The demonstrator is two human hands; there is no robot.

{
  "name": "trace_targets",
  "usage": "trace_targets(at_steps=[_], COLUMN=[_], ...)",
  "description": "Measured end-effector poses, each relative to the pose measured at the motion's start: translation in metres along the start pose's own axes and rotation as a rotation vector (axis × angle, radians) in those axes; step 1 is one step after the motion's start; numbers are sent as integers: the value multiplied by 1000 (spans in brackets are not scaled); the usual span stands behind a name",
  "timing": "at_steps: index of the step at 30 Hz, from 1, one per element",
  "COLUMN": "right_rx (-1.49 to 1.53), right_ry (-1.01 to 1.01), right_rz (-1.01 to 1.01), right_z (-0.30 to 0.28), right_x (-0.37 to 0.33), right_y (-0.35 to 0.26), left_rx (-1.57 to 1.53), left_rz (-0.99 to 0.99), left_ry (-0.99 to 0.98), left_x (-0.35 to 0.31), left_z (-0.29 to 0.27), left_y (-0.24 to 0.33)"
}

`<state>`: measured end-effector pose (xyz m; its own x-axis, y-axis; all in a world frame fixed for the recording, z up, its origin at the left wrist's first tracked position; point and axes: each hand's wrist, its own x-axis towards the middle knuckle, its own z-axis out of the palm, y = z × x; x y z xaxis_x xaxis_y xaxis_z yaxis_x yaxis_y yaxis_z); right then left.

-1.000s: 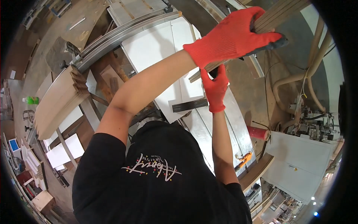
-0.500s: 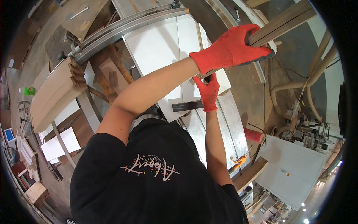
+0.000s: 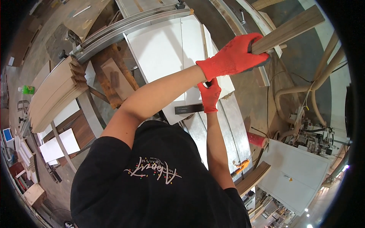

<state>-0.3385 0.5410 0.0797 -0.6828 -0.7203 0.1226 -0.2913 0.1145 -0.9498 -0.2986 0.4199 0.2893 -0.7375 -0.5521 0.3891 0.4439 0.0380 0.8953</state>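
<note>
My left hand [image 3: 232, 57], in a red glove with a dark palm, reaches across to the upper right. It is closed around a bundle of long brown wood strips [image 3: 291, 29], which slants up to the right. My right hand [image 3: 210, 98], also red-gloved, is just below my left wrist over the machine table. Its fingers are curled; what they hold, if anything, is hidden behind my left wrist. Beside the right wrist lies a short dark bar [image 3: 189, 109]. Beneath both hands spreads a white panel [image 3: 156, 45] on the grey metal table [image 3: 229, 121].
A metal rail [image 3: 133, 26] crosses beyond the white panel. Stacked brown boards [image 3: 57, 95] stand at left. At right are a beige hose [image 3: 292, 89], a grey cabinet [image 3: 294, 173], a red cylinder [image 3: 257, 139] and an orange-handled tool [image 3: 242, 165] near my right forearm.
My left hand has come down slightly, and the wood strips have turned so a broader face shows. My right hand has shifted a little left and stays curled.
</note>
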Motion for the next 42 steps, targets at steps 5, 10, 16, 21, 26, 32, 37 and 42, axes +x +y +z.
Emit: trace_targets(at_steps=[5, 10, 16, 21, 26, 32, 37, 42], right_rx=[-93, -77, -158, -235, -56, -183, -421, -481], right_ry=[10, 35, 96, 116, 234, 148, 129, 67], right_rz=[1, 34, -60, -50, 150, 132, 165, 248], right_z=[-3, 0, -6, -23, -23, -15, 4, 14], right_x=[-5, -8, -15, -49, -92, -86, -46, -4], right_y=[2, 8, 7, -19, -52, -44, -21, 20], left_rx=[67, 49, 23, -309, -718, -199, 392, 371], left_rz=[-159, 15, -120, -176, -341, -455, -418, -541], left_ry=[-70, -28, -68, 4, 16, 365, 337, 316], left_x=[-5, -7, -16, 12, 39, 38, 10, 22], left_z=[-8, -4, 1, -7, -35, -72, -105, -113], left_y=[12, -6, -16, -6, -41, -150, -208, -234])
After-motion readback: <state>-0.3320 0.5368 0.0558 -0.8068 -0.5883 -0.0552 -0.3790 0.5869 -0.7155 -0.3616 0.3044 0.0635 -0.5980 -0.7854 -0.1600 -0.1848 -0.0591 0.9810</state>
